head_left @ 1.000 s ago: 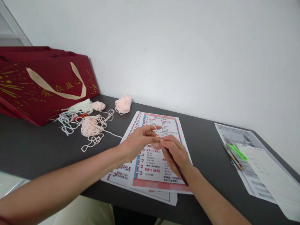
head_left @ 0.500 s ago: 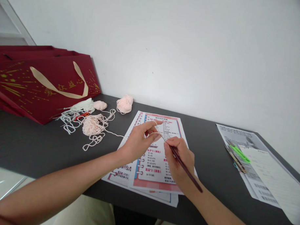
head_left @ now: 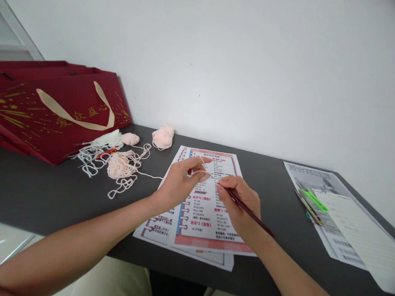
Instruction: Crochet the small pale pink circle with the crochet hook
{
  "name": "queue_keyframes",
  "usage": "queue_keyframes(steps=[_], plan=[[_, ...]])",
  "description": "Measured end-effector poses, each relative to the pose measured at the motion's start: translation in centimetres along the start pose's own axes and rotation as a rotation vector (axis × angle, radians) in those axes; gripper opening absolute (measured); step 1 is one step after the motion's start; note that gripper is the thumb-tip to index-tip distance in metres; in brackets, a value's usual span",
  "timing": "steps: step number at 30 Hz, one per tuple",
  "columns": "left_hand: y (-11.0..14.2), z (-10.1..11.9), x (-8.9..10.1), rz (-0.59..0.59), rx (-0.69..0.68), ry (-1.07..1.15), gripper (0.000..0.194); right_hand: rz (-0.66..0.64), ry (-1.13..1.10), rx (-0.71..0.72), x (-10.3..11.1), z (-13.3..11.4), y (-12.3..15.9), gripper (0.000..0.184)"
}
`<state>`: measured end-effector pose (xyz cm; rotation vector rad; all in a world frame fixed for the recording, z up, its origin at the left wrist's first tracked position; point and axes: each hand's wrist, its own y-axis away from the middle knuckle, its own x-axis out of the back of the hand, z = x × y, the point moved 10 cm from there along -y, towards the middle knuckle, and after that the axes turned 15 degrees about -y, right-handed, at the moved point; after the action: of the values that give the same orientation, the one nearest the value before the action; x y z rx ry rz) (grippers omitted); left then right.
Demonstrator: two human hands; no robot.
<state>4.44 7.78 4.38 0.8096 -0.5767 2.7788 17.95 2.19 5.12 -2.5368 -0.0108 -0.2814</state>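
My left hand [head_left: 180, 179] is closed in a pinch on pale pink yarn, its index finger stretched out with a strand looped over it. From there the strand [head_left: 148, 175] runs left to a loose tangle of pink yarn [head_left: 119, 166] on the dark table. My right hand [head_left: 240, 202] grips a crochet hook [head_left: 258, 220] with a dark red handle, much like a pen. The thin metal tip points left at the yarn by my left fingertips. Whether a loop sits on the tip is too small to tell. Both hands are above printed pattern sheets [head_left: 210, 242].
Red gift bags [head_left: 56, 113] stand at the left. Near them lie white yarn [head_left: 110, 139], a small pink bundle [head_left: 131, 139] and a pink ball [head_left: 163, 137]. At the right, scissors-like tools [head_left: 308, 206] and a green-handled item [head_left: 315, 200] lie on papers [head_left: 356, 231]. A white wall [head_left: 238, 80] stands behind.
My right hand has shifted slightly right, and the hook lies at a flatter angle. The left hand keeps its pinch on the yarn. The whole view has moved a little.
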Motion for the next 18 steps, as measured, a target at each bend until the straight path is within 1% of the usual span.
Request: queue_keyframes(steps=[1, 3, 4, 6, 8, 9, 11, 13, 14, 16, 18], plan=[[-0.1, 0.0, 0.0, -0.003, 0.003, 0.007, 0.012, -0.006, 0.011, 0.015, 0.0, -0.1, 0.0, 0.008], [-0.2, 0.1, 0.0, -0.013, 0.001, 0.028, 0.013, 0.006, -0.053, -0.032, 0.2, 0.4, -0.2, 0.008], [-0.3, 0.0, -0.1, -0.026, 0.001, 0.048, 0.011, 0.016, -0.139, -0.082, 0.3, 0.9, -0.3, 0.008], [-0.4, -0.3, -0.6, -0.069, 0.018, 0.145, 0.007, 0.045, -0.396, -0.216, 0.2, 2.3, -0.7, 0.009], [-0.3, -0.8, -1.5, -0.130, 0.069, 0.318, 0.028, 0.058, -0.678, -0.343, -0.6, 3.5, -0.9, 0.011], [-0.2, -1.0, -2.0, -0.161, 0.099, 0.413, 0.038, 0.058, -0.783, -0.396, -1.2, 3.9, -0.9, 0.011], [0.2, -1.3, -3.0, -0.212, 0.155, 0.567, 0.049, 0.054, -0.885, -0.449, -2.0, 4.4, -0.7, 0.012], [0.6, -1.5, -3.7, -0.233, 0.201, 0.656, 0.050, 0.051, -0.836, -0.414, -2.1, 4.4, -0.5, 0.011], [0.8, -1.5, -4.0, -0.239, 0.223, 0.686, 0.051, 0.054, -0.745, -0.362, -1.8, 4.2, -0.4, 0.009], [1.2, -1.7, -4.4, -0.244, 0.271, 0.727, 0.054, 0.034, -0.447, -0.189, -1.2, 3.1, -0.1, 0.007], [1.5, -1.9, -4.8, -0.249, 0.325, 0.761, 0.055, -0.030, -0.098, 0.051, -1.3, 1.1, 0.3, 0.010]])
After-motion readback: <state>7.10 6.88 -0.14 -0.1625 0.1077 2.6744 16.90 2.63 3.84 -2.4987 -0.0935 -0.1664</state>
